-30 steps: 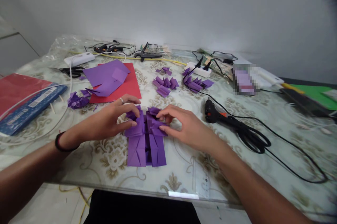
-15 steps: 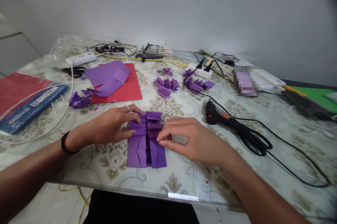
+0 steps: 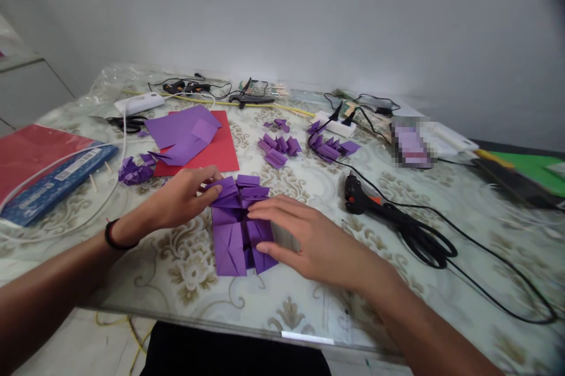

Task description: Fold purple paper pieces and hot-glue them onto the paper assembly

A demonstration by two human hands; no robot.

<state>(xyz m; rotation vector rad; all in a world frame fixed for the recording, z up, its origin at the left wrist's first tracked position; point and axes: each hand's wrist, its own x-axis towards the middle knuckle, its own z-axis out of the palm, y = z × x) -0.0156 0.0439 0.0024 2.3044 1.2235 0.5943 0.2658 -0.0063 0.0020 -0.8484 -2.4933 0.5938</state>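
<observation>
In front of me on the table lies a folded purple paper (image 3: 230, 249) with two columns of raised flaps and a slit down its middle. Its upper left flap is pinched between the thumb and fingers of my left hand (image 3: 188, 193) and tilts up. My right hand (image 3: 304, 235) rests over the paper's right side, fingers stretched and thumb apart, the tips touching the flaps. Behind it stand small folded purple paper pieces (image 3: 279, 147), and more purple pieces (image 3: 331, 145) sit to their right.
A glue gun (image 3: 366, 195) with a coiled cord lies at right. Purple (image 3: 176, 132) and red sheets (image 3: 227, 149), crumpled purple paper (image 3: 133, 171) and scissors (image 3: 128, 123) are at left, beside a blue-red packet (image 3: 57, 182). A power strip (image 3: 334, 124) and phone (image 3: 412, 142) lie farther back.
My left hand has taken hold of the upper left flap and lifted it, tilting it. My right hand has moved slightly left over the paper, its fingers opening from a pinch.
</observation>
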